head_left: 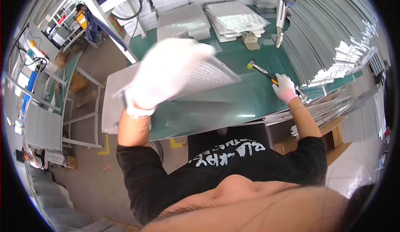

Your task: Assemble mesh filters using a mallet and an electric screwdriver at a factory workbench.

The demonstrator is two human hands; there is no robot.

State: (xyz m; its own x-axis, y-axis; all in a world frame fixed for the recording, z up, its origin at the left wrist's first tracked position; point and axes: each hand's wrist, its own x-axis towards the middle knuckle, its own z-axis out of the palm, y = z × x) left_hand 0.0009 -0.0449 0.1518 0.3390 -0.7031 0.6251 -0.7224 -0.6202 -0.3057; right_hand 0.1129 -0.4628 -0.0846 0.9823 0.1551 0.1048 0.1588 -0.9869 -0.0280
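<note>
My left hand [168, 71], in a white glove and blurred by motion, is raised over the left part of the green worktop [246, 94]. It grips a silver mesh panel [208, 77] with a thin frame, which tilts above the surface; the fingertips are smeared. Below and to the left lies a stack of pale flat panels [111, 107], partly covered by my left arm. To the right, my gloved right hand [285, 88] is closed round the black and orange handle of a small hammer [262, 71]. The hammer's yellow-green head points away from me, to the left.
Stacks of silver panels [183, 21] stand along the far side, with a small beige box [250, 39] before them. A tool with a metal tip [280, 38] hangs above the far right. Long white profiles [325, 36] pile up at right; cardboard boxes [333, 136] sit below.
</note>
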